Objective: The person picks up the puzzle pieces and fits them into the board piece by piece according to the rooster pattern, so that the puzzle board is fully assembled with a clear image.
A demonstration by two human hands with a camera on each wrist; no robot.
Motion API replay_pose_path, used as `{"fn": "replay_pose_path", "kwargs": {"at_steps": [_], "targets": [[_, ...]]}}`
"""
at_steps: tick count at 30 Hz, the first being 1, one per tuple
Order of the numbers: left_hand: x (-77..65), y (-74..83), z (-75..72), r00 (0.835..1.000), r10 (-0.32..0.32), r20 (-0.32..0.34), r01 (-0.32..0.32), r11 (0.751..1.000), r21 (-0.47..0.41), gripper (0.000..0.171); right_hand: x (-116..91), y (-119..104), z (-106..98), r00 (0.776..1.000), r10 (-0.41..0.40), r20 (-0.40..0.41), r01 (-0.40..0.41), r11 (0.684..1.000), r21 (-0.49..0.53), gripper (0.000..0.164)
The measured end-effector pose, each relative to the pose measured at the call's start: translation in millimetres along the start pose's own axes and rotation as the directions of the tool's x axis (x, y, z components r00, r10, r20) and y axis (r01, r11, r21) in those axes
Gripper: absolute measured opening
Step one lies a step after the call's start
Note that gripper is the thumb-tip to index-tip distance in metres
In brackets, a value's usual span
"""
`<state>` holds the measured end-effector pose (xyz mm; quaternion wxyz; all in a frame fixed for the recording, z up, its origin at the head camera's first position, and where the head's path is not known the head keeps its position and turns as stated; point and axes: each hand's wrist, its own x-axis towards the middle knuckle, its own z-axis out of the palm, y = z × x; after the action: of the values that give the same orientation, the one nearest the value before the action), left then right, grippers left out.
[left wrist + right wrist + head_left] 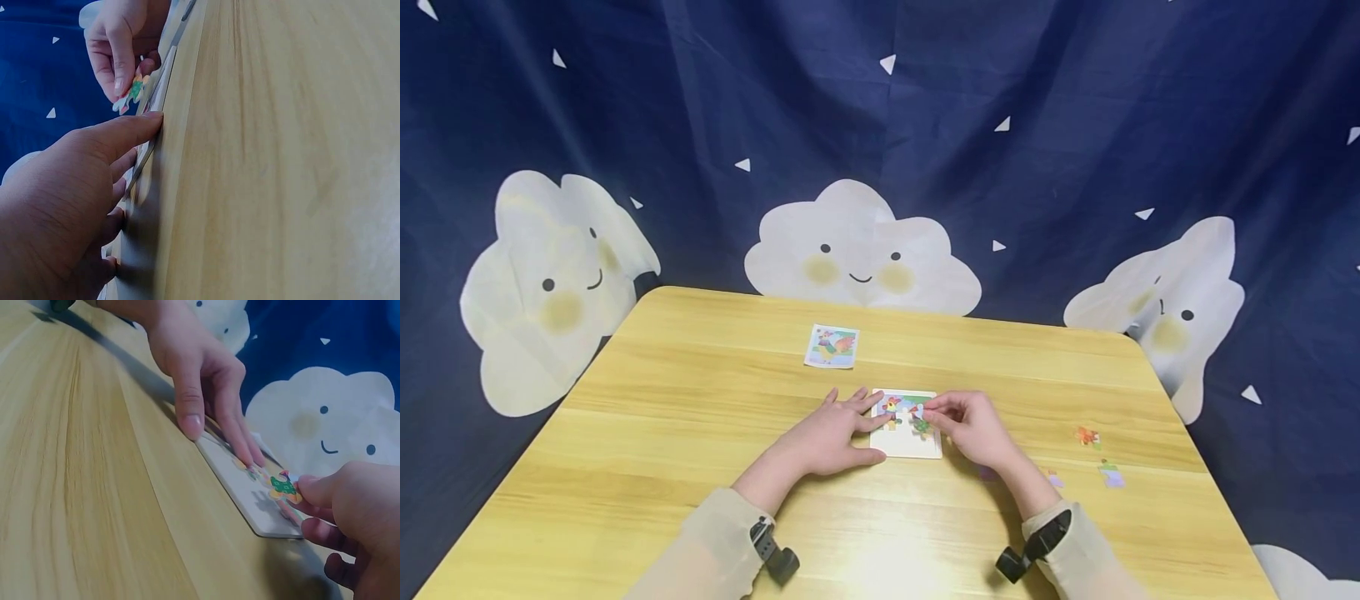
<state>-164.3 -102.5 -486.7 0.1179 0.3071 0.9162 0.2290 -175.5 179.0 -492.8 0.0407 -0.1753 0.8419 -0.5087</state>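
Observation:
A white puzzle board (906, 447) lies on the table with several colourful pieces fitted along its far part. My right hand (973, 427) pinches a puzzle piece (284, 487) between thumb and fingers, tilted above the board's right side. Green, orange and red show on that piece. My left hand (835, 435) is spread at the board's left side; its thumb touches the near left corner and its straight fingertips rest on the board and the fitted pieces. In the left wrist view, the board is seen edge-on and its printed face is mostly hidden.
A square picture card (832, 347) lies behind the board. Right of my right hand are loose pieces: an orange one (1087, 437), a purple-and-green one (1111, 474) and a small purple one (1055, 478). Another purple piece (988, 473) is partly covered by my right forearm.

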Motion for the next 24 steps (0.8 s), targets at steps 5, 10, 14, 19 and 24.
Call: {"fn": "replay_pose_path", "kwargs": {"at_steps": [5,10,14,19,24], "targets": [[-0.2,-1.2,1.0,1.000,0.003,-0.002,-0.003,1.000,0.013,0.066,3.4,0.2,5.8,1.000,-0.005,-0.006,0.005,1.000,-0.009,0.006],[-0.5,-2.1,1.8,1.000,0.007,-0.003,-0.007,1.000,0.019,0.067,6.5,-2.1,10.5,1.000,-0.020,-0.007,0.020,0.999,-0.026,0.005],[-0.9,-1.7,1.6,1.000,0.008,-0.004,-0.008,1.000,0.017,0.067,8.4,-4.7,14.7,0.999,-0.031,-0.010,0.030,0.998,-0.050,0.004],[-0.7,-1.8,1.5,1.000,0.007,-0.002,-0.007,1.000,0.022,0.068,10.6,-5.0,20.9,0.999,-0.046,-0.014,0.045,0.997,-0.068,0.004],[-0.7,-1.9,1.6,1.000,0.004,-0.003,-0.004,1.000,0.014,0.068,12.3,-3.0,26.4,0.998,-0.060,-0.031,0.057,0.994,-0.088,0.004]]}}
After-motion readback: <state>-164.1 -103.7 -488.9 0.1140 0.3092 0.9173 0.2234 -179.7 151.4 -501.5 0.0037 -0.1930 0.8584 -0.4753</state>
